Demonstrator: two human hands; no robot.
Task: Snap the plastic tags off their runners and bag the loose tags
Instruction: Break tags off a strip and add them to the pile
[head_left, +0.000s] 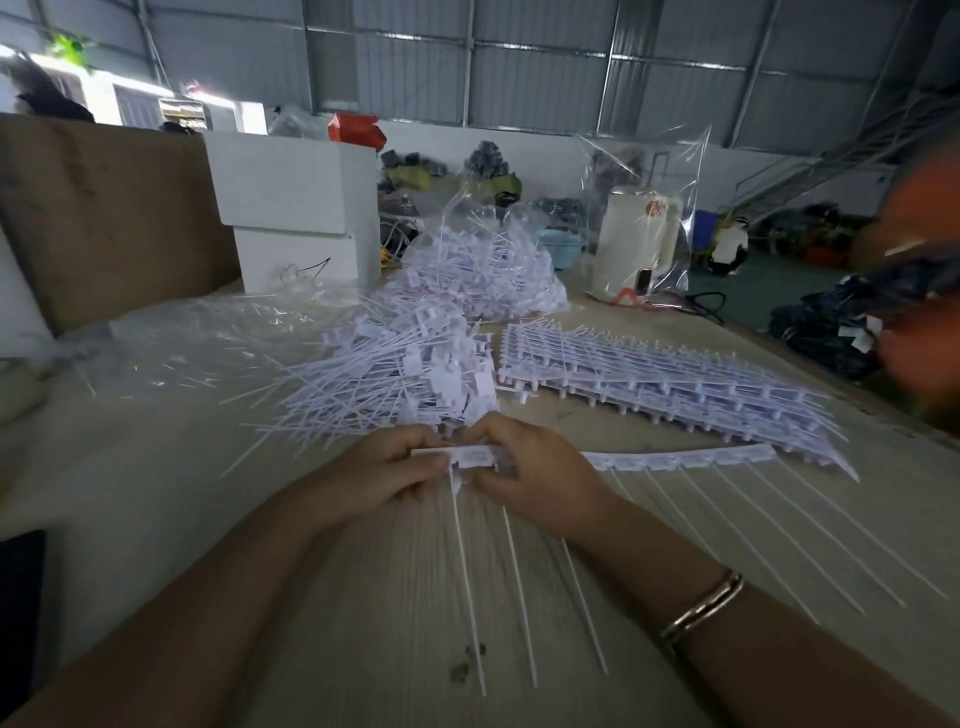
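Note:
A long white runner strip of tags (675, 458) lies across the table in front of me, its thin tails pointing toward me. My left hand (384, 470) pinches the tag at the strip's left end. My right hand (530, 467) grips the strip just to the right of that tag. A heap of loose snapped tags (384, 374) lies beyond my hands. A stack of whole runners (649, 374) sits to the right of the heap. Behind the heap stands a clear bag (483, 270) filled with tags.
Empty clear bags (182, 343) lie at the left. White boxes (296, 208) and a brown board (104, 208) stand at the back left. A bagged white kettle (639, 244) stands at the back right. Another person's blurred hand (914, 291) is at the right edge.

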